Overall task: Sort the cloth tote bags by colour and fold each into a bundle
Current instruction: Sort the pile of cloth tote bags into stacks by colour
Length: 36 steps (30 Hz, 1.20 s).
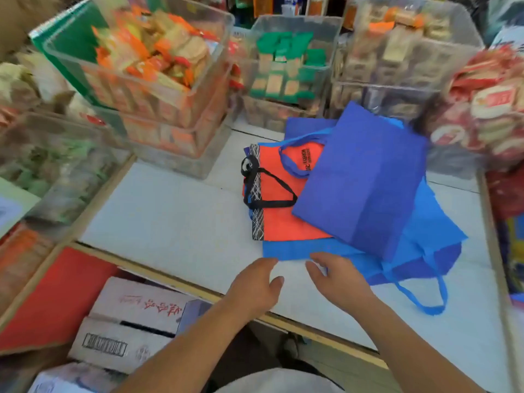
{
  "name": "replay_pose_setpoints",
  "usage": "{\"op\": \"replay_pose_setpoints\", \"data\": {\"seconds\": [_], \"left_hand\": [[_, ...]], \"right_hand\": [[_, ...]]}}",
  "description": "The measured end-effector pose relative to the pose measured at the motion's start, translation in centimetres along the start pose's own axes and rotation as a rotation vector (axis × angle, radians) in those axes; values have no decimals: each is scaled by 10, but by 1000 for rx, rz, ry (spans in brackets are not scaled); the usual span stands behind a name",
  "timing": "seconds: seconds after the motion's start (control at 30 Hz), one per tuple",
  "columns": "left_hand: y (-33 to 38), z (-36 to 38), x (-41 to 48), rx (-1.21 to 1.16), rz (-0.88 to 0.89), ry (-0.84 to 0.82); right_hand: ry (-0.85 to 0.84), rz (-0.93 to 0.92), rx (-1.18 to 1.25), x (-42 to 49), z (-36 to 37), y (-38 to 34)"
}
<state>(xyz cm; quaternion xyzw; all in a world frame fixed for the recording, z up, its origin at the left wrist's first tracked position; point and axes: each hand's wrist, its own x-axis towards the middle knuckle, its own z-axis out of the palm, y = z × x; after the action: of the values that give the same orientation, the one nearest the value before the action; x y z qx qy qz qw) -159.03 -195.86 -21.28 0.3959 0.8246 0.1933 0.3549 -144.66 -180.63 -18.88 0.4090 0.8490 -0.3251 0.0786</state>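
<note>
- The left grip (pixel 255 285) is hovering over the near edge of the white surface (pixel 170 211), fingers loose and spread, holding nothing.
- The right grip (pixel 337 282) is hovering just beside it, also slack and empty. Its fingertips are reaching the near hem of the light blue bag (pixel 295 248); I cannot tell whether they are touching the cloth.
- The bags are lying in one mixed pile just beyond both grips. The light blue bag is forming the bottom layer and the orange bag (pixel 283 217) is resting on it beyond the left grip. The dark blue bag (pixel 360 180) is lying tilted on top, beyond the right grip, covering part of the orange one.
- A black handle (pixel 273 205) is looping across the orange bag, and a patterned strip (pixel 256 219) is running along that bag's left side.
- A blue handle loop (pixel 432 310) is trailing to the right of the right grip.
- With the colours overlapping, the sorting is looking barely begun. Both grips are probably lining up at the hem to draw the pile closer or peel off a layer.
- Clear bins (pixel 147 80) are crowding the far side beyond the pile, which is likely why the bags are being worked near the person's edge.
</note>
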Motion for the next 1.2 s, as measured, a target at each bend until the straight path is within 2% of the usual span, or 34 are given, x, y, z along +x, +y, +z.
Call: {"op": "replay_pose_setpoints", "data": {"seconds": [0.17,0.27,0.4,0.5,0.63,0.73,0.83,0.97,1.03,1.2], "left_hand": [[23,-19,62,72,141,-82],[55,-21,120,47,202,-57],[86,-14,194,-11,54,33],[87,1,227,-46,-41,63],[95,22,229,-137,-101,174],[103,32,209,-202,-32,230],[107,37,184,-258,-17,273],[102,38,159,-235,-8,262],[99,38,152,-236,8,222],[114,34,154,-183,72,180]], "right_hand": [[100,112,75,21,-38,12],[156,152,114,26,-52,39],[232,197,204,35,-63,76],[228,243,173,52,-69,111],[236,353,236,77,-76,149],[295,432,391,92,-79,168],[296,491,425,102,-79,184],[253,446,535,99,-76,182],[311,405,567,90,-75,168],[605,345,505,48,-94,140]]}}
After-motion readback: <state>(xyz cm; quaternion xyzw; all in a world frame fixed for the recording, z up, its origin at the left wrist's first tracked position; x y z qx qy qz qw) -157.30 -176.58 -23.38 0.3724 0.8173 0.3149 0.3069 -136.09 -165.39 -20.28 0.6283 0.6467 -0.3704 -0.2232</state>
